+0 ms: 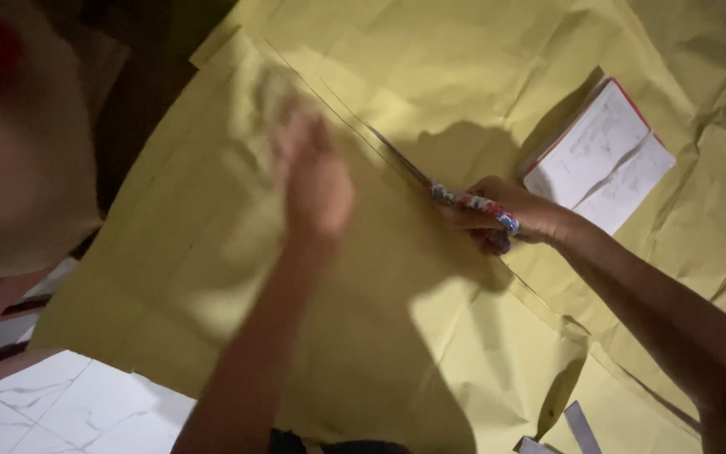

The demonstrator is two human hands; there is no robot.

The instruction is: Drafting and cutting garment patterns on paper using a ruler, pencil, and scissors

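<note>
Dim floor scene: white marble-look tiles (pixel 60 403) at 8 o'clock, big creased yellow paper sheet (pixel 430 353) covering centre to 3 o'clock, open notebook (pixel 603 155) lying on it at 2 o'clock. Right hand (pixel 510 210) clenched through patterned handles of scissors (pixel 455 195), blades along a drawn line toward 11 o'clock; left hand (pixel 312 181) blurred, apparently flat on paper just left of blades, finger spread unreadable. Risks as judged: fingertips near cut path, creases and shadow pulling cut off line, loose sheet tearing.

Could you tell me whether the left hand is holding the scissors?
No, the right hand grips the scissors; the left hand lies on the yellow paper.
</note>
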